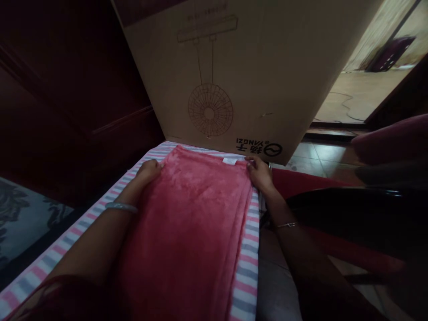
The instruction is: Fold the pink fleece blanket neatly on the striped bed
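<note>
Your forearms fill the bottom of the frame, reaching up toward its middle over a pink fleece cloth (pixel 194 223). That cloth is the largest thing close to you: it lies folded flat, running from the lower centre up to the middle of the frame, with layered edges showing along its right side and a small white label (pixel 230 160) at its far edge. Under it you have a striped surface (pixel 245 267) in pink, grey and white bands, visible along both sides of the cloth.

Behind that, filling the upper centre of the frame, stands a big cardboard box (pixel 267 67), printed with a line drawing of a fan and a dark logo; its bottom edge sits just beyond the cloth's far edge. At the upper right an open doorway shows a lit floor (pixel 361 91), and a dark red shape lies at right of centre.

Your left hand (pixel 149 170) rests curled on the far left corner of the cloth, fingers bent over its edge. Your right hand (pixel 259 171) pinches the far right corner, fingers closed on the fabric. You wear a pale bangle (pixel 121 207) on the left wrist and a thin bracelet (pixel 286 225) on the right.
</note>
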`<action>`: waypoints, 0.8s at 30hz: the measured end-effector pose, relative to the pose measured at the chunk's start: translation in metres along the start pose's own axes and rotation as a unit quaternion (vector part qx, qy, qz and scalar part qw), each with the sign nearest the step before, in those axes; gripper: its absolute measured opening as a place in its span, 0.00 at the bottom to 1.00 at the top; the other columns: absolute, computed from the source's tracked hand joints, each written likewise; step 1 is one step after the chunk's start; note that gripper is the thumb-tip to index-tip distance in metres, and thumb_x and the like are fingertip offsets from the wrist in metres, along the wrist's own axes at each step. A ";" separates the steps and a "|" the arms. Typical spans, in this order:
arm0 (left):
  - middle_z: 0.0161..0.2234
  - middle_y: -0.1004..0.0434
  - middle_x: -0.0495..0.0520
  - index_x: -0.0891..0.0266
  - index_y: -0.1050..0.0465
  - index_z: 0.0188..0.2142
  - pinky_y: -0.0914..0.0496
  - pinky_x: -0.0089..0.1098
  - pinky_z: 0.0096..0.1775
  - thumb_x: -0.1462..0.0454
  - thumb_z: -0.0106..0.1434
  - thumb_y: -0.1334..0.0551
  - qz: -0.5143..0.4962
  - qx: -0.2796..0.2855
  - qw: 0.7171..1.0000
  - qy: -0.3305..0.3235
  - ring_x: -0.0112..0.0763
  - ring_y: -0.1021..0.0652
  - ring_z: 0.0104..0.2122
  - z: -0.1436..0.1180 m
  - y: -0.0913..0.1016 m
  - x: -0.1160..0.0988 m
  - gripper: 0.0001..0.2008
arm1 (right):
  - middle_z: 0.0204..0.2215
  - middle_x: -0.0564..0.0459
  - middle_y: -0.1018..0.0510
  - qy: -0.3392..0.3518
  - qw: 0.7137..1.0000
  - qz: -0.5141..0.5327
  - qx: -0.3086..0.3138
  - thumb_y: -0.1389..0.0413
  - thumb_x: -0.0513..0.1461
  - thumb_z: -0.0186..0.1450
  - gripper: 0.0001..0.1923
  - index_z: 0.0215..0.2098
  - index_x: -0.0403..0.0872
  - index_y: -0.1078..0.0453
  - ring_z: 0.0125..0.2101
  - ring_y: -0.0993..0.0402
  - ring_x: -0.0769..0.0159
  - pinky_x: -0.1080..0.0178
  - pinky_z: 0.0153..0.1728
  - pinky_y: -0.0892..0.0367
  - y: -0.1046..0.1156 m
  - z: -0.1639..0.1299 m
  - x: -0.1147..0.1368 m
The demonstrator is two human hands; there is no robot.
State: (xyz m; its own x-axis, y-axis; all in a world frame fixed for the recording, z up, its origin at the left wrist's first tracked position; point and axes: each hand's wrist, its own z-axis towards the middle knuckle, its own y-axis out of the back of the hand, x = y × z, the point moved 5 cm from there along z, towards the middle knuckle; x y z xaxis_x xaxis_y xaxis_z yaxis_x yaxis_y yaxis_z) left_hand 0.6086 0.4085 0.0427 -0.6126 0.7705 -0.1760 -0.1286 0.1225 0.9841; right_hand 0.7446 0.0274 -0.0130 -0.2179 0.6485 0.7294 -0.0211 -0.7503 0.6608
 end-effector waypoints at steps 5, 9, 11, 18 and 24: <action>0.48 0.21 0.73 0.69 0.28 0.51 0.29 0.44 0.47 0.57 0.71 0.51 0.037 -0.087 0.995 0.038 0.52 0.21 0.49 -0.025 -0.009 -0.014 0.21 | 0.43 0.44 0.19 -0.005 0.999 -0.020 -0.045 0.50 0.37 0.68 0.17 0.52 0.48 0.26 0.43 0.24 0.53 0.58 0.43 0.33 -0.001 -0.005 0.000; 0.49 0.21 0.73 0.70 0.27 0.50 0.28 0.40 0.46 0.52 0.69 0.47 0.021 -0.034 0.999 0.033 0.52 0.21 0.48 -0.028 0.004 -0.013 0.24 | 0.45 0.43 0.19 -0.001 0.998 -0.036 -0.050 0.50 0.37 0.68 0.17 0.53 0.47 0.27 0.45 0.24 0.52 0.57 0.44 0.33 -0.002 -0.007 0.003; 0.48 0.20 0.69 0.68 0.24 0.47 0.27 0.36 0.41 0.51 0.68 0.47 0.011 0.012 0.999 0.035 0.48 0.19 0.44 -0.034 0.012 -0.002 0.24 | 0.46 0.43 0.20 0.004 0.998 -0.037 -0.048 0.50 0.36 0.69 0.17 0.52 0.46 0.27 0.46 0.25 0.52 0.57 0.45 0.34 -0.002 -0.007 0.004; 0.44 0.19 0.66 0.66 0.23 0.42 0.28 0.36 0.39 0.52 0.69 0.47 0.086 0.062 0.991 0.077 0.49 0.20 0.44 -0.115 0.021 0.052 0.22 | 0.45 0.44 0.19 0.014 0.998 -0.009 -0.055 0.51 0.35 0.68 0.17 0.51 0.47 0.26 0.46 0.25 0.54 0.57 0.46 0.35 -0.001 -0.006 -0.002; 0.47 0.21 0.72 0.69 0.31 0.54 0.29 0.44 0.46 0.52 0.72 0.52 0.143 -0.054 0.983 0.097 0.55 0.21 0.48 -0.165 0.021 0.061 0.25 | 0.43 0.43 0.20 0.029 0.997 0.011 -0.070 0.52 0.35 0.67 0.18 0.51 0.46 0.27 0.45 0.26 0.54 0.55 0.47 0.35 -0.002 -0.005 -0.006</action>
State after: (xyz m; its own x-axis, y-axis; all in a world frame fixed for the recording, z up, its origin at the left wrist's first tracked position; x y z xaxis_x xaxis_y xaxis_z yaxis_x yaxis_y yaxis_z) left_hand 0.4401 0.3544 0.0485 -0.7713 0.6291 0.0968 -0.0046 -0.1577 0.9875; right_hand 0.7409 0.0247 -0.0196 -0.2749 0.6265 0.7293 -0.1503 -0.7772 0.6110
